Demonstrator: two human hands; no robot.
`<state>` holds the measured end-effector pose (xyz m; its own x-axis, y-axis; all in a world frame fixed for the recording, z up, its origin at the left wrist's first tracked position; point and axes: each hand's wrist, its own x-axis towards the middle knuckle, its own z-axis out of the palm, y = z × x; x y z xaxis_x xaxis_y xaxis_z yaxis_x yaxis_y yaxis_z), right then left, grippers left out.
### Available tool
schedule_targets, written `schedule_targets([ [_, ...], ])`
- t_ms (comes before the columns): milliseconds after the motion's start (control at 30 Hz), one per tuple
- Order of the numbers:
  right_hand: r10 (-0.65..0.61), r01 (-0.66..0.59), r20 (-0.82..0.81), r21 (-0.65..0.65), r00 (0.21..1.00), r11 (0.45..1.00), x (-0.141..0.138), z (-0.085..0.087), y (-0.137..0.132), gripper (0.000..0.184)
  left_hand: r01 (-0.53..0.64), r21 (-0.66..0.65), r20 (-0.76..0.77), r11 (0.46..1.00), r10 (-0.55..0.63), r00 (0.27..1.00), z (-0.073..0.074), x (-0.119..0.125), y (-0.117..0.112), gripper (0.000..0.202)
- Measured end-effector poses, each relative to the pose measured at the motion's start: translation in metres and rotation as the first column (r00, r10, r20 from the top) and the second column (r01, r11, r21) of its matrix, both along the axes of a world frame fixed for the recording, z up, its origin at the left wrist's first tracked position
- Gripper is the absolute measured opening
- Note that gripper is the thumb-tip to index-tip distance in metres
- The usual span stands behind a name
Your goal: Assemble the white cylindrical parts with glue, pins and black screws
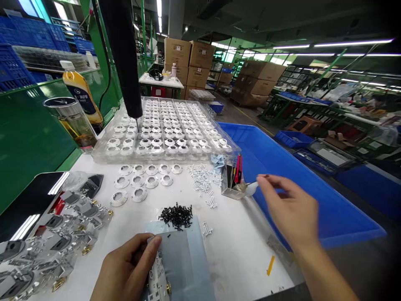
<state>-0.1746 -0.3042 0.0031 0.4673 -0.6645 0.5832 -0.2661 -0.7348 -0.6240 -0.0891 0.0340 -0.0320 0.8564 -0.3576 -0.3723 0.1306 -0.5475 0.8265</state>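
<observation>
My left hand (130, 263) is closed on a white plastic assembly (158, 278) with a brass-coloured piece, over a grey and blue mat (184, 259). Between thumb and fingertips of my right hand (290, 209) is a thin stick (252, 182), its far end at a small clear holder (231, 193). That holder has a red-handled tool (238, 169) in it and a yellowish lump by the stick's tip. Black screws (177, 216) lie in a pile beyond my left hand. Small white plastic pins (202, 179) and several white rings (138, 180) lie farther back.
A black electric screwdriver (123, 62) hangs above clear trays (163, 154) of white rings. Finished-looking assemblies (59, 238) and a phone (28, 200) are at left, with a glass tumbler (72, 121) and yellow bottle (82, 94) behind. A blue bin (282, 167) stands right.
</observation>
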Motion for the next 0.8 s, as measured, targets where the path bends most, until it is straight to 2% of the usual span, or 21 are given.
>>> schedule_targets([
  [100, -0.042, 0.044, 0.190, -0.004, 0.981, 0.999, -0.005, 0.002, 0.015, 0.023, -0.012, -0.001, 0.006, 1.000, 0.012, 1.000, -0.001, -0.001, 0.000, 0.050],
  [167, -0.020, 0.018, 0.255, 0.010, 0.967, 1.000, -0.008, -0.002, 0.030, 0.021, -0.021, 0.009, 0.001, 1.000, 0.021, 1.000, -0.002, -0.001, 0.000, 0.050],
  [333, 0.193, -0.205, 0.121, 0.099, 0.974, 0.974, -0.011, -0.031, 0.071, 0.013, -0.038, 0.014, 0.004, 0.999, 0.037, 0.999, -0.004, -0.001, 0.000, 0.049],
  [433, 0.250, -0.257, 0.074, 0.111, 0.965, 0.960, -0.010, -0.043, 0.082, 0.011, -0.049, 0.012, 0.016, 0.999, 0.049, 0.999, -0.004, -0.002, 0.000, 0.050],
  [800, 0.300, -0.302, 0.041, 0.087, 0.953, 0.949, -0.005, -0.045, 0.083, 0.007, -0.046, 0.033, -0.007, 0.998, 0.046, 0.999, -0.005, -0.002, 0.000, 0.055],
])
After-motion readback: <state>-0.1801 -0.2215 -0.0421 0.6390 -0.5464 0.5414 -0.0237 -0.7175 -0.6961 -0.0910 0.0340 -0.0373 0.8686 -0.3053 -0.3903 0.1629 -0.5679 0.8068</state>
